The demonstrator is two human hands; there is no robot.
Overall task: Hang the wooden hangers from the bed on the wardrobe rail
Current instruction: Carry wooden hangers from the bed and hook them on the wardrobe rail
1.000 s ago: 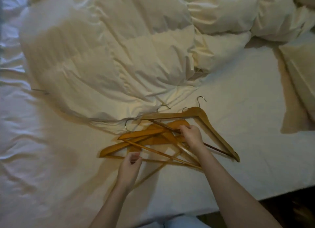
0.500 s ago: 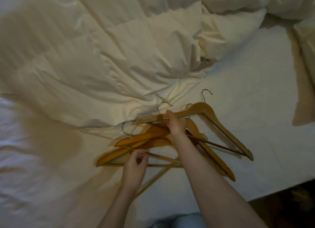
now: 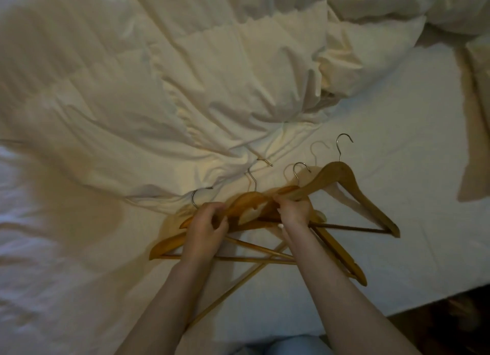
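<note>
bed [image 3: 397, 131]: white sheet, rumpled cream duvet [image 3: 185, 89] | wooden hangers [image 3: 342, 179], wire hooks, overlapping heap on the sheet | left hand [image 3: 205, 228], right hand [image 3: 294, 211]: fingers clasp hanger shoulders mid-heap

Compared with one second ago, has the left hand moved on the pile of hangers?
Yes. The left hand has moved up from the lower bars to the hanger shoulders, toward the metal hooks and the duvet.
</note>
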